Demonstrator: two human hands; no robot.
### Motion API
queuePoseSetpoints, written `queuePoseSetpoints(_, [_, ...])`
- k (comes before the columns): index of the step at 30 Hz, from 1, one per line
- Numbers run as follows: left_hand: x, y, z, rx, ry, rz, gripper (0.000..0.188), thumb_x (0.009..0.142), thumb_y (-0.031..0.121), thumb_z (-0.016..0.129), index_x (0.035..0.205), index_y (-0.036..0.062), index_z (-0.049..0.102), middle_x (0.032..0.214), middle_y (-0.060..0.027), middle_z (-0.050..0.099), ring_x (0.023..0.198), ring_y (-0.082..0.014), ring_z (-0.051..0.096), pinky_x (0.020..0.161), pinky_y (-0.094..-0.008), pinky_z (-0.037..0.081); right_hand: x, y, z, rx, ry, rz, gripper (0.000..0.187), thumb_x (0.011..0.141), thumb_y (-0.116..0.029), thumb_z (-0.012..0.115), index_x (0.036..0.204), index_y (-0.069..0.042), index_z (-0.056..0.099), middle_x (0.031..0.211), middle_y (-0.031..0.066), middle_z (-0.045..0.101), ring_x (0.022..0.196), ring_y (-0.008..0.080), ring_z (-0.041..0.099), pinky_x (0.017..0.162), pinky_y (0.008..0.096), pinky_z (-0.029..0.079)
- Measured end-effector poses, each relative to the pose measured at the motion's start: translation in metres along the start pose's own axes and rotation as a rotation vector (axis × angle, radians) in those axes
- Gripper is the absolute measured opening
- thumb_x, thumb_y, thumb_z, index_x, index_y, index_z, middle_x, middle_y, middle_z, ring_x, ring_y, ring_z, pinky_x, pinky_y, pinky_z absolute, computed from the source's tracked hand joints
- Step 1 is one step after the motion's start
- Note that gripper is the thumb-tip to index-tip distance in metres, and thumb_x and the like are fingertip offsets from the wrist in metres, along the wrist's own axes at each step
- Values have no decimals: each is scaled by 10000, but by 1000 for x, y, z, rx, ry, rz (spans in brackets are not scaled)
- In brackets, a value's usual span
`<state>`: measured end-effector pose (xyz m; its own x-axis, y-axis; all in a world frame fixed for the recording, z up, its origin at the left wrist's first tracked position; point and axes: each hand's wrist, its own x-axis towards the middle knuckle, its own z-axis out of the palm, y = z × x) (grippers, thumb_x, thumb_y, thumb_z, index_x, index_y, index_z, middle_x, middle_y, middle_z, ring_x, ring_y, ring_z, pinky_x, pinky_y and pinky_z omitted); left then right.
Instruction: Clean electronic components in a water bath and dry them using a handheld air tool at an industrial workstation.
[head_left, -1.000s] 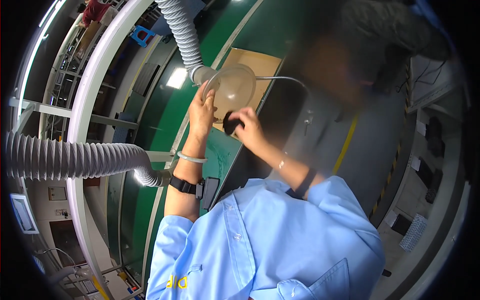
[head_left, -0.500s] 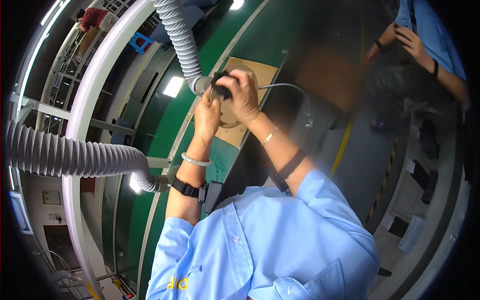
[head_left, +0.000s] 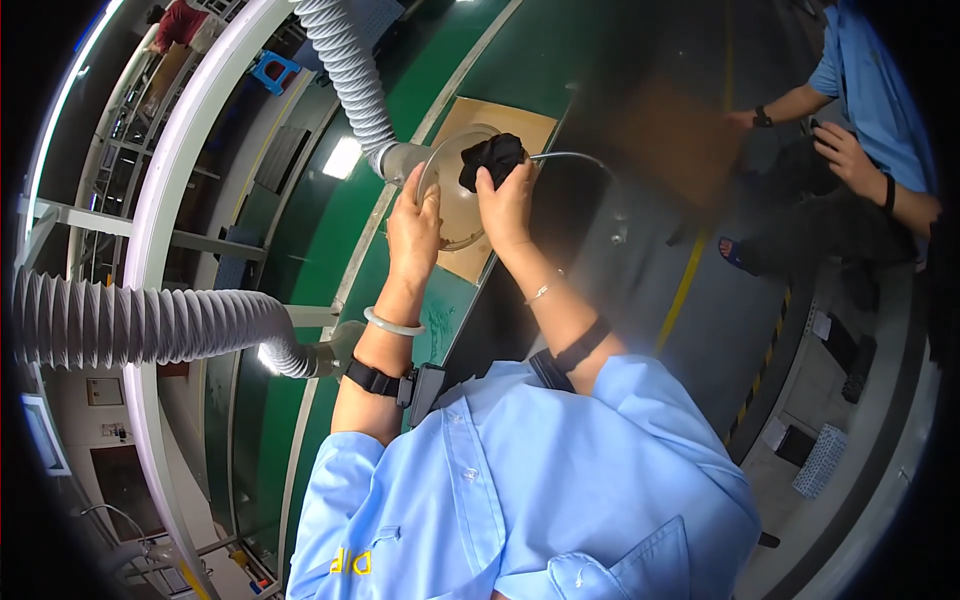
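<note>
A flat brown cardboard sheet (head_left: 520, 125) lies on the green surface (head_left: 330, 240). Over it, the left hand (head_left: 413, 228) grips a round clear plastic cover (head_left: 455, 215). The right hand (head_left: 507, 203) squeezes a black cloth (head_left: 492, 157) against it. A grey ribbed hose (head_left: 345, 70) ends just beside.

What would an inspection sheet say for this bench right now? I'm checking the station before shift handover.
Surface: green belt with a brown cardboard sheet lying on it.
Job's things: clear round cover held up at its rim; black cloth pressed against it.
Clutter: nothing seen.
Grippers: left hand grips the cover's edge; right hand holds the cloth.
Cables: thin grey wire loop beside the cover; two ribbed grey hoses over the belt.
Surroundings: seated person on the right; yellow floor line.
</note>
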<state>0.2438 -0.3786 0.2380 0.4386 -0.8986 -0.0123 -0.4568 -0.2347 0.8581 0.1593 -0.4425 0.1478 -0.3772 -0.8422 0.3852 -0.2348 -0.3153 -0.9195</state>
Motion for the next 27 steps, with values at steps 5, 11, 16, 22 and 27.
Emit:
queuePoseSetpoints(5, [8, -31, 1, -11, 10, 211, 406, 885, 178, 508, 1280, 94, 464, 1146, -251, 547, 1051, -328, 550, 903, -368, 424, -32, 0, 10, -31, -351, -42, 383, 768, -91, 619, 1100, 31, 471, 1068, 217, 460, 1001, 376, 482, 887, 417, 406])
queuePoseSetpoints(11, [-11, -20, 10, 111, -20, 292, 424, 890, 175, 506, 1302, 108, 437, 1271, -281, 435, 1246, -383, 367, 998, -393, 344, -10, 8, 46, 276, -419, 475, 336, 808, -124, 595, 1102, 6, 500, 999, 140, 527, 905, 282, 545, 811, 359, 453])
queuePoseSetpoints(16, [-25, -36, 12, 116, 10, 288, 408, 895, 154, 517, 1295, 107, 451, 1256, -232, 471, 1188, -349, 439, 979, -365, 367, -14, -4, 29, 923, -624, 918, 284, 821, -109, 582, 1090, -28, 543, 897, 57, 564, 808, 167, 568, 713, 283, 478])
queuePoseSetpoints(22, [-25, -39, 12, 280, 67, 315, 410, 890, 129, 535, 1292, 107, 461, 1192, -189, 537, 1097, -269, 535, 920, -320, 416, -4, 4, 22, 842, -834, 777, 271, 803, -80, 598, 1069, -39, 566, 914, 20, 570, 814, 125, 566, 703, 266, 475])
queuePoseSetpoints(27, [-13, -46, 14, 70, -17, 176, 420, 887, 145, 545, 1297, 135, 456, 1173, -198, 540, 1048, -271, 547, 876, -320, 441, -32, 20, 1, 501, -754, 362, 240, 770, -42, 600, 1009, -60, 603, 946, 31, 570, 832, 187, 581, 726, 274, 469])
